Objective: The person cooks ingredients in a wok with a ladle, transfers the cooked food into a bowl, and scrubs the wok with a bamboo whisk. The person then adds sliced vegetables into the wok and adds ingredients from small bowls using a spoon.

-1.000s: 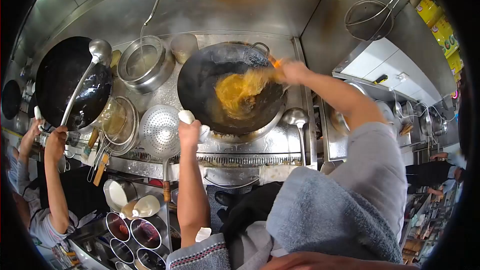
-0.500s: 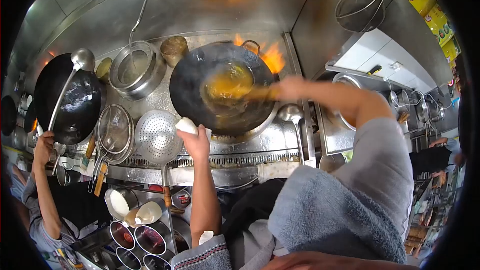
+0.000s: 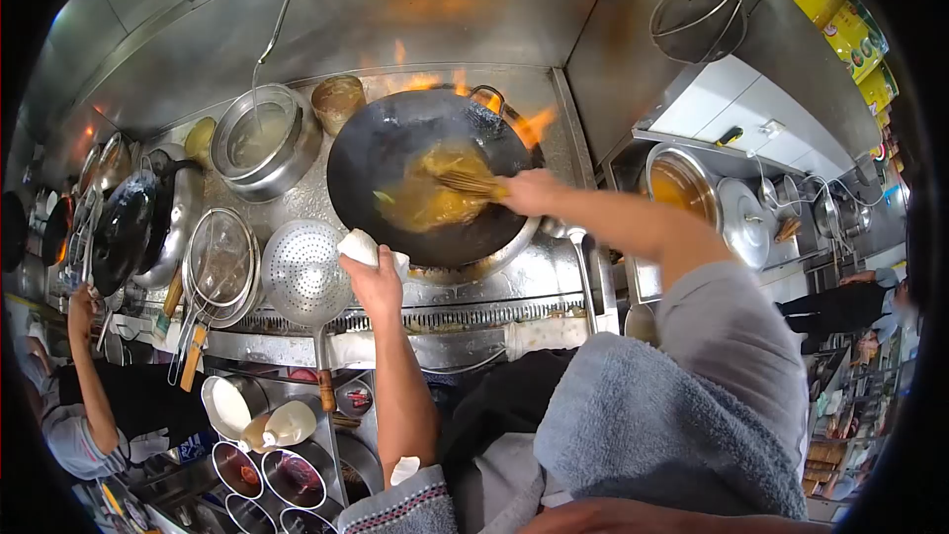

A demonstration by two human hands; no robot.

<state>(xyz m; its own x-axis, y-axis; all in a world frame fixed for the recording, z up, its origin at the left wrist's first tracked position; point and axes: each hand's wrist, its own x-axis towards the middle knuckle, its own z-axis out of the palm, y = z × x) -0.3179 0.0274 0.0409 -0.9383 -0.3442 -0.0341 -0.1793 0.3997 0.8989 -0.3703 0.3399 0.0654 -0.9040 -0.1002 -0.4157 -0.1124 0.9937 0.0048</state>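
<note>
Right hand (image 3: 531, 192) is closed around a bamboo brush (image 3: 473, 185), its bristles down in the yellowish liquid (image 3: 420, 213) in the big black wok (image 3: 361, 163); that wok's sitting on the burner, same spot on the steel tabletop (image 3: 539, 282) as before; the bristles were a total blur half a second ago and now you can make out the strands; left hand (image 3: 379, 285) is clamped on a white cloth (image 3: 360, 246) at the wok's near-left edge, same as earlier, though can't tell if it's got the rim under there; flames (image 3: 422, 81) now run along the far rim too, where they were mostly off to the right; co-worker's wok (image 3: 124, 232) has dropped back left, well apart from ours
</note>
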